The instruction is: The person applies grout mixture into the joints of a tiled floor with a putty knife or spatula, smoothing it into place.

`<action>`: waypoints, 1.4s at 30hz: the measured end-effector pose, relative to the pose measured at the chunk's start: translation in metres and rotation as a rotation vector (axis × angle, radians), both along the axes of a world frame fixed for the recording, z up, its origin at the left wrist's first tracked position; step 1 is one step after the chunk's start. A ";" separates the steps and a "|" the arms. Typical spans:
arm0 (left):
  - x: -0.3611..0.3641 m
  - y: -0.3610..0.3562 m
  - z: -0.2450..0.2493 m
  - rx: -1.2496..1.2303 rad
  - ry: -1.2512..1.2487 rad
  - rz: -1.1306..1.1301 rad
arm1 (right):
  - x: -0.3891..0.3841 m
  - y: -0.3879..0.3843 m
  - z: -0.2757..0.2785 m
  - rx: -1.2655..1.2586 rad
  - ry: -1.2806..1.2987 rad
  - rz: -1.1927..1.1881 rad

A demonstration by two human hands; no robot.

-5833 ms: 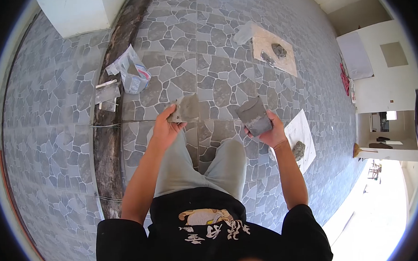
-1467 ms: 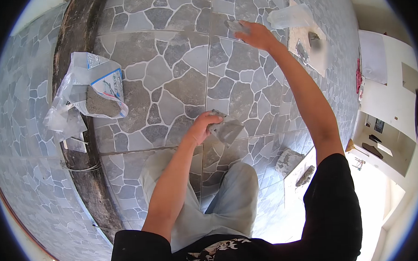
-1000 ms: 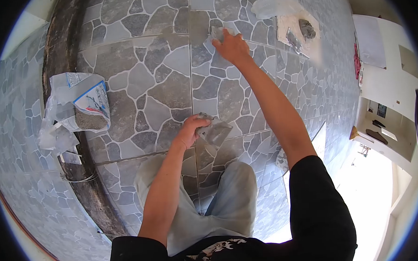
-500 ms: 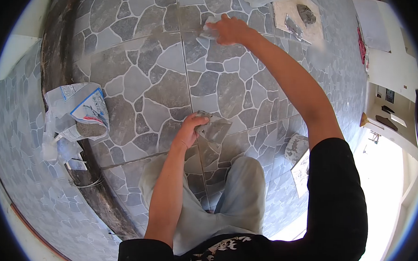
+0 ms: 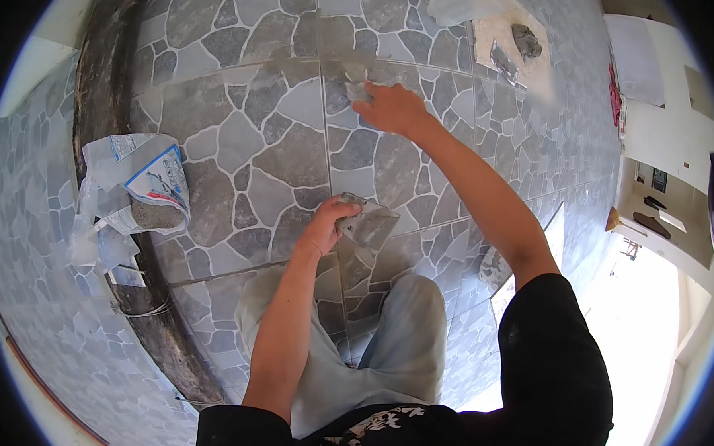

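My left hand (image 5: 325, 227) is closed on a flat grey mortar-smeared plate (image 5: 371, 224), which looks like a scraper blade or piece of tile, just above the floor and my knees. Stretched out ahead, my right hand (image 5: 398, 109) pinches a thin pale piece (image 5: 357, 92). Its exact kind is hard to make out. That piece is pressed on the stone-patterned tiles (image 5: 290, 158), just right of a long straight tile joint (image 5: 326, 137). Grey smears of grout lie around the crossing of the joints.
A torn bag of grey powder (image 5: 158, 184) leans by a dark wooden beam (image 5: 101, 99) on the left. At the upper right, a board (image 5: 537, 62) carries a lump of mortar (image 5: 527, 40). A mortar-stained container (image 5: 494, 271) stands beside my right arm.
My right hand has drawn the pale piece back toward me beside the joint. My left hand keeps its grip on the plate, nearly still. The view has shifted slightly.
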State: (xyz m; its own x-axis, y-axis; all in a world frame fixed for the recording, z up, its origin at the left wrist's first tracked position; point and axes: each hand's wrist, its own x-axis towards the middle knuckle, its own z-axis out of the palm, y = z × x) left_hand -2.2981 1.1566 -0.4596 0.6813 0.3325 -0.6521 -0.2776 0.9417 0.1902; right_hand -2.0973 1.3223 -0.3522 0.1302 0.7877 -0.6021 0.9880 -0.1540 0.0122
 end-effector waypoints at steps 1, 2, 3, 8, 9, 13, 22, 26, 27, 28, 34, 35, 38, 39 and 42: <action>0.003 0.003 -0.002 0.011 -0.032 -0.014 | 0.018 0.005 0.004 0.065 -0.020 -0.118; 0.005 0.005 0.002 0.015 -0.039 -0.005 | 0.041 0.015 0.002 0.128 -0.035 -0.232; 0.004 0.007 0.009 0.005 -0.059 -0.015 | 0.073 0.033 -0.001 0.144 -0.001 -0.420; 0.000 0.006 0.008 0.028 -0.021 -0.046 | 0.037 0.062 -0.008 0.180 0.202 -0.755; 0.002 0.004 -0.001 0.053 -0.058 -0.014 | 0.005 0.066 -0.005 0.147 0.213 -0.704; 0.010 -0.006 -0.013 0.036 0.043 0.034 | -0.097 0.066 -0.004 0.067 0.253 -0.406; 0.003 0.001 0.003 0.067 -0.045 -0.030 | -0.035 0.157 0.017 0.181 0.181 0.040; -0.001 0.013 0.018 0.022 -0.008 0.011 | 0.002 0.195 -0.050 0.250 -0.021 0.295; -0.001 0.013 0.016 0.016 -0.044 0.027 | -0.012 0.187 -0.038 0.240 -0.020 0.304; -0.002 0.011 0.015 0.006 -0.080 0.037 | -0.023 0.169 -0.027 0.160 -0.007 0.210; -0.003 0.013 0.011 0.048 -0.101 -0.032 | -0.054 0.064 0.011 0.030 -0.066 0.153; 0.000 0.011 0.011 0.071 -0.107 -0.034 | -0.057 0.065 0.021 -0.040 -0.060 0.215; 0.001 0.008 0.007 0.113 -0.056 -0.038 | -0.088 0.073 0.024 0.047 -0.011 0.308; 0.000 0.008 0.011 0.102 -0.051 -0.038 | -0.100 0.075 0.019 0.178 0.035 0.340; -0.004 0.007 0.018 0.097 -0.029 -0.042 | -0.125 0.095 0.005 0.250 0.055 0.582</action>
State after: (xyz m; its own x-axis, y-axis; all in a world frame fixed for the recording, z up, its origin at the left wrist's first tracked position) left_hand -2.3019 1.1631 -0.4421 0.7140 0.3641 -0.5981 -0.2449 0.9301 0.2737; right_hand -2.2223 1.4171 -0.3467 -0.3875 0.8380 -0.3843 0.9090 0.4167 -0.0078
